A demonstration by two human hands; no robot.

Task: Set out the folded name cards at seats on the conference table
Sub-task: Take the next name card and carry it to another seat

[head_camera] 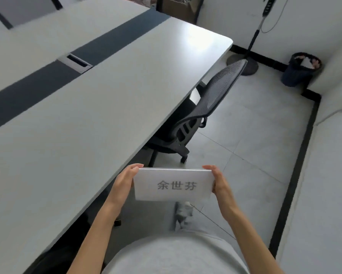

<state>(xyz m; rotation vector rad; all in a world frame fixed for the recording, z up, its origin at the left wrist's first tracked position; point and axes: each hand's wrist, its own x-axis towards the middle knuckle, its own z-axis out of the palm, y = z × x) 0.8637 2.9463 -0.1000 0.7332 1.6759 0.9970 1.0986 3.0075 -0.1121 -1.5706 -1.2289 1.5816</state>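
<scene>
I hold a stack of white folded name cards (173,184) in front of my body, beside the table's long edge. The top card shows three dark printed characters. My left hand (124,180) grips the stack's left end and my right hand (219,184) grips its right end. The light grey conference table (99,115) stretches away on my left, with a dark strip (47,80) down its middle. No card stands on the part of the table that I see.
A black mesh office chair (205,107) is pushed under the table just ahead. A cable hatch (77,62) sits in the dark strip. A dark waste bin (300,69) and a lamp stand base (245,64) stand by the far wall. White walls close the right side.
</scene>
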